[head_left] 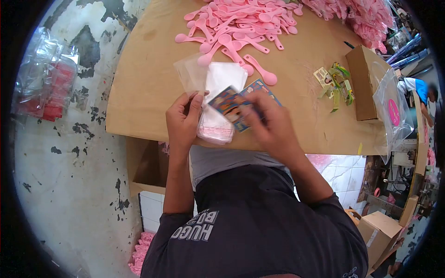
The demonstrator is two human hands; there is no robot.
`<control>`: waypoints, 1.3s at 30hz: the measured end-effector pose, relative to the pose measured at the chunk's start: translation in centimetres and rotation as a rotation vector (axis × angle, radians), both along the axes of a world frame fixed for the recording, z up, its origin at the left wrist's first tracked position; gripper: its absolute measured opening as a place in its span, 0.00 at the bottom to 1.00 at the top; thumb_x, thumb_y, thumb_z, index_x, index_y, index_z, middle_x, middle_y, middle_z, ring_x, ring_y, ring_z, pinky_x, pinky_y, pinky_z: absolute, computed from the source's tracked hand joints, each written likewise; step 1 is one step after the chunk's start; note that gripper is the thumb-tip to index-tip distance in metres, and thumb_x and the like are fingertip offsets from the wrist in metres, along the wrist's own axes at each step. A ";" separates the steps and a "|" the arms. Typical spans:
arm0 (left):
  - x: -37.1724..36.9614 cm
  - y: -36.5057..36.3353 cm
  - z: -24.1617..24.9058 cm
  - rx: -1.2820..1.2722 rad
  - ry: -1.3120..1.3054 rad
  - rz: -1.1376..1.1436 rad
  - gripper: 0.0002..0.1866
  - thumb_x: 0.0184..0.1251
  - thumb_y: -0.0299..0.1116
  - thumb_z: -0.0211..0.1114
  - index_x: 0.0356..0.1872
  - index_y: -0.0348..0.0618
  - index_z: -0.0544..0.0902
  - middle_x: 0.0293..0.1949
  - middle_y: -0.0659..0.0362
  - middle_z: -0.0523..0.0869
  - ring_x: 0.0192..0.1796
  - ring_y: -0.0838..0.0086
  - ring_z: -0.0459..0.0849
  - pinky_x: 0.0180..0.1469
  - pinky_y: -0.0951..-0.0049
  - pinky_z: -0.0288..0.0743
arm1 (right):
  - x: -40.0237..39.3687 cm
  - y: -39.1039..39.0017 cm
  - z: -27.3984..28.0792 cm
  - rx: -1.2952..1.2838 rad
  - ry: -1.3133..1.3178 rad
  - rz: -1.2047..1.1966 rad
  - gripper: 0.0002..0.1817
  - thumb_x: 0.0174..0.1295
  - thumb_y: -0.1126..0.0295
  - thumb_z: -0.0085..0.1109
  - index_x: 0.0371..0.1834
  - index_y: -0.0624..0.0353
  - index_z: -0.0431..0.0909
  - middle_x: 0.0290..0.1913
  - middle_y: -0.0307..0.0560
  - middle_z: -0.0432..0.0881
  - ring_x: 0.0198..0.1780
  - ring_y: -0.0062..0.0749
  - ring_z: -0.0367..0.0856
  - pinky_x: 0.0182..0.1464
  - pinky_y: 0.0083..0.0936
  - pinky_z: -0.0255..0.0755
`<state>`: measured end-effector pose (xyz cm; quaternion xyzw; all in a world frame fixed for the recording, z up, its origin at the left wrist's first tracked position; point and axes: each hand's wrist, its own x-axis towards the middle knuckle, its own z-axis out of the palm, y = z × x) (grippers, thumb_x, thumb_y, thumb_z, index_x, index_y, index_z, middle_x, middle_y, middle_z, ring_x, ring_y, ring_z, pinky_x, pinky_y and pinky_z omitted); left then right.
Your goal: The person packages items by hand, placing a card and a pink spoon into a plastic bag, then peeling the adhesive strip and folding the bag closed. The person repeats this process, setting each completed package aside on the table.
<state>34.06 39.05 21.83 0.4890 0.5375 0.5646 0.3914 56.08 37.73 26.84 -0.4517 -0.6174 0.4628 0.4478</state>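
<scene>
My left hand [183,119] pinches a thin clear plastic bag [189,74] by its lower edge, thumb and fingers together. Beside it lies a stack of clear and white plastic bags [227,76] with pink print at the near end. My right hand [273,127], slightly blurred, grips a dark blue printed card [222,103] over that stack, close to the bag. Under the right hand, more blue printed cards [262,87] rest on the table. Just beyond are loose pink plastic spoons [260,69].
A big heap of pink spoons [241,21] covers the table's far side. Bagged pink items [366,18] lie far right. Green-yellow strips [340,85] sit near a cardboard box [364,83]. Clear bags [46,78] are at left by the wall. Another person [419,90] is at far right.
</scene>
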 end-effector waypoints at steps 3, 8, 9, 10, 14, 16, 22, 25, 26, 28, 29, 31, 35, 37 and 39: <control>-0.2 0.4 0.0 0.023 0.071 -0.012 0.14 0.80 0.35 0.64 0.48 0.33 0.89 0.32 0.68 0.83 0.30 0.90 0.70 0.31 0.84 0.62 | -2.0 -0.2 -0.2 0.175 -0.275 0.088 0.08 0.75 0.71 0.58 0.51 0.62 0.74 0.32 0.58 0.85 0.28 0.50 0.85 0.29 0.39 0.73; -2.4 0.4 1.8 -0.047 0.118 0.203 0.13 0.81 0.35 0.62 0.44 0.35 0.88 0.34 0.64 0.84 0.36 0.83 0.78 0.41 0.81 0.73 | -2.5 -0.4 0.3 0.058 -0.403 0.148 0.09 0.74 0.73 0.56 0.52 0.61 0.69 0.33 0.67 0.83 0.35 0.68 0.83 0.36 0.55 0.72; -3.1 0.4 1.6 -0.045 0.117 0.194 0.13 0.81 0.35 0.62 0.44 0.35 0.88 0.34 0.64 0.84 0.36 0.83 0.78 0.41 0.81 0.73 | -2.3 -0.4 0.3 0.061 -0.398 0.143 0.09 0.74 0.74 0.56 0.51 0.61 0.69 0.33 0.66 0.83 0.35 0.67 0.84 0.35 0.53 0.73; -3.5 0.3 1.5 0.029 0.044 0.237 0.12 0.81 0.35 0.62 0.45 0.36 0.87 0.35 0.63 0.85 0.36 0.82 0.79 0.43 0.79 0.74 | -2.2 -0.3 0.4 0.061 -0.402 0.131 0.09 0.74 0.74 0.56 0.51 0.61 0.69 0.33 0.66 0.83 0.35 0.67 0.84 0.35 0.53 0.73; -3.2 -1.0 2.6 0.458 -0.525 0.314 0.08 0.81 0.33 0.59 0.47 0.43 0.85 0.37 0.61 0.85 0.39 0.81 0.79 0.48 0.74 0.75 | -0.9 -0.3 0.8 0.178 -0.241 0.084 0.09 0.74 0.71 0.54 0.50 0.62 0.68 0.35 0.66 0.83 0.37 0.68 0.83 0.37 0.56 0.72; -3.7 -3.5 5.0 0.645 -0.785 -0.146 0.05 0.80 0.33 0.60 0.47 0.48 0.84 0.36 0.64 0.83 0.44 0.80 0.81 0.52 0.71 0.76 | -0.5 -0.4 1.0 0.211 -0.199 0.042 0.08 0.74 0.72 0.55 0.50 0.62 0.69 0.36 0.65 0.83 0.37 0.67 0.83 0.38 0.55 0.73; 2.7 -8.6 14.6 1.433 -0.881 -0.623 0.13 0.76 0.30 0.63 0.58 0.48 0.81 0.22 0.68 0.82 0.24 0.82 0.80 0.26 0.76 0.66 | 1.3 -0.7 1.0 0.215 -0.093 -0.044 0.08 0.73 0.74 0.58 0.50 0.64 0.72 0.35 0.61 0.83 0.36 0.62 0.85 0.37 0.45 0.75; 5.0 -8.8 16.9 1.341 -0.619 -0.853 0.30 0.76 0.29 0.61 0.77 0.63 0.74 0.31 0.57 0.84 0.28 0.72 0.78 0.32 0.72 0.66 | 1.6 -0.9 1.1 0.107 -0.055 -0.053 0.09 0.74 0.73 0.58 0.52 0.63 0.72 0.35 0.60 0.83 0.34 0.56 0.86 0.36 0.40 0.76; 5.5 -8.8 17.0 1.266 -0.653 -0.994 0.25 0.78 0.28 0.55 0.73 0.59 0.77 0.31 0.60 0.83 0.27 0.74 0.77 0.31 0.73 0.65 | 1.8 -1.0 1.3 0.108 -0.066 -0.052 0.09 0.74 0.72 0.58 0.52 0.63 0.73 0.35 0.59 0.84 0.34 0.53 0.87 0.36 0.39 0.75; 5.6 -8.6 17.0 1.183 -0.693 -1.140 0.22 0.80 0.27 0.49 0.69 0.55 0.80 0.30 0.63 0.82 0.27 0.76 0.77 0.31 0.74 0.64 | 2.0 -1.2 1.2 0.107 -0.078 -0.062 0.09 0.75 0.71 0.59 0.52 0.62 0.73 0.35 0.59 0.84 0.33 0.50 0.87 0.35 0.37 0.75; 5.6 -8.4 17.0 1.204 -0.660 -1.154 0.21 0.80 0.27 0.48 0.66 0.54 0.81 0.30 0.65 0.82 0.27 0.77 0.76 0.31 0.74 0.63 | 2.1 -1.2 0.8 0.138 -0.057 -0.065 0.09 0.75 0.71 0.59 0.52 0.62 0.73 0.35 0.58 0.85 0.33 0.49 0.87 0.35 0.37 0.75; 5.7 -8.2 16.8 1.223 -0.638 -1.173 0.20 0.80 0.26 0.47 0.62 0.53 0.83 0.30 0.66 0.81 0.27 0.79 0.76 0.31 0.75 0.62 | 2.4 -1.4 0.6 0.167 -0.040 -0.079 0.09 0.75 0.71 0.59 0.52 0.62 0.73 0.36 0.57 0.85 0.33 0.47 0.87 0.36 0.36 0.75; 6.4 -8.0 16.5 1.303 -0.541 -0.993 0.18 0.78 0.24 0.49 0.57 0.54 0.84 0.26 0.67 0.78 0.24 0.80 0.72 0.29 0.75 0.58 | 2.9 -1.5 1.2 0.131 -0.068 -0.052 0.09 0.75 0.71 0.59 0.51 0.62 0.74 0.36 0.57 0.86 0.34 0.48 0.87 0.36 0.36 0.76; 6.8 -8.0 16.4 1.329 -0.519 -0.918 0.17 0.78 0.23 0.49 0.55 0.54 0.84 0.25 0.67 0.76 0.23 0.80 0.71 0.28 0.75 0.57 | 3.1 -1.6 1.1 0.103 -0.080 -0.053 0.09 0.75 0.71 0.59 0.51 0.62 0.74 0.36 0.58 0.86 0.34 0.48 0.87 0.36 0.36 0.76; 6.9 -8.0 16.4 1.364 -0.436 -0.770 0.17 0.75 0.21 0.52 0.54 0.53 0.84 0.22 0.67 0.73 0.21 0.80 0.69 0.28 0.76 0.55 | 3.1 -1.5 1.1 0.133 -0.089 -0.052 0.08 0.74 0.72 0.59 0.51 0.62 0.74 0.37 0.58 0.86 0.34 0.49 0.88 0.37 0.36 0.76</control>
